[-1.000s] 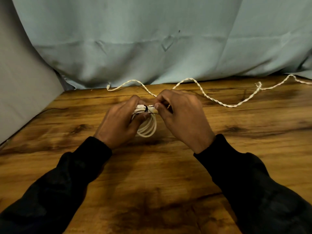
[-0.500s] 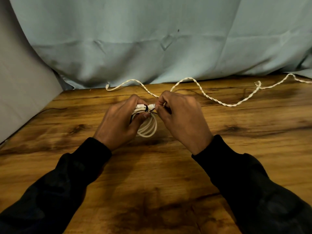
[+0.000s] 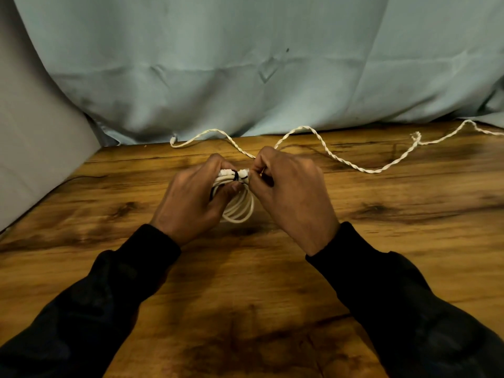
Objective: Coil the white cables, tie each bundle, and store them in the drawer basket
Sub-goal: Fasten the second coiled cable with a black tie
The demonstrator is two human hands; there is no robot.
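While gripped by two hands (image 3: 191,203) (image 3: 291,192), one coiled cable (image 3: 240,208).

A wooden table (image 3: 409,241) with dark, streaked grain fills the foreground. Along its far edge hangs a creased pale blue-green cloth backdrop (image 3: 245,64), its hem resting on the wood. At the table's left edge stands a plain grey panel (image 3: 32,148).

We see a makeshift indoor workspace, likely a home or a small recording setup: a wood-grain tabletop (image 3: 381,241) backed by a draped pale blue cloth (image 3: 245,64), with a plain grey panel (image 3: 32,148) closing the left side.
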